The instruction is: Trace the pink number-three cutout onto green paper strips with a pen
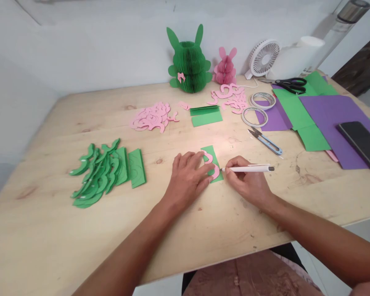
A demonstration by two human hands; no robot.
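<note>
My left hand [186, 176] lies over a small green paper piece [215, 158], its fingers spread and pressing a curved pink paper cutout [216, 172] flat against it. Part of the cutout is hidden under those fingers. In my right hand [249, 185] a white pen [254, 168] is pinched, its tip at the cutout's right edge. Left of my hands, curved green cutouts [101, 176] are heaped beside green paper pieces [137, 168] with outlines drawn on them.
Pink cutouts [152, 117], folded green paper [206, 119], tape rolls [255, 117] and blue thread snips [268, 142] lie beyond my hands. A green paper rabbit [189, 65], a pink one [225, 70] and a fan [264, 57] stand behind. A phone [362, 142] rests on purple paper [327, 111].
</note>
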